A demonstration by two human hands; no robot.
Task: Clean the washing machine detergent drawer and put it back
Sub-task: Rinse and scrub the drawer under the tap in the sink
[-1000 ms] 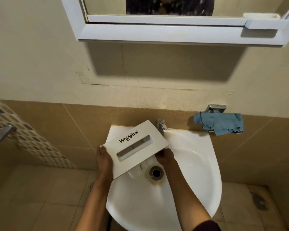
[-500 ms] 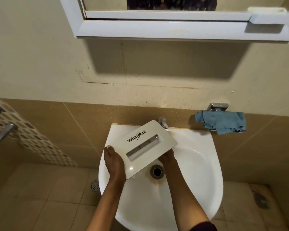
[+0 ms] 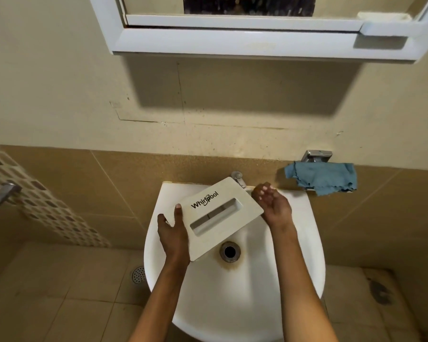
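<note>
Head view, looking down over a white sink (image 3: 232, 304) set against brown wall tiles. The detergent drawer (image 3: 223, 213) is held above the basin, tilted, its white front panel with the Whirlpool lettering and the handle slot facing up. Its far corner sits just in front of the tap (image 3: 238, 177), and its near corner hangs beside the rust-ringed drain (image 3: 229, 251).

The left hand (image 3: 172, 233) grips the drawer along its left edge, thumb laid on the front panel and fingers tucked behind. The right hand (image 3: 273, 203) is at the drawer's right corner, near the tap, its fingers loosely curled around nothing. Whether it touches the panel I cannot tell.

A blue cloth (image 3: 324, 178) hangs from a metal holder on the wall to the right, well apart from the hands. A white-framed mirror cabinet (image 3: 257, 43) is mounted overhead.
</note>
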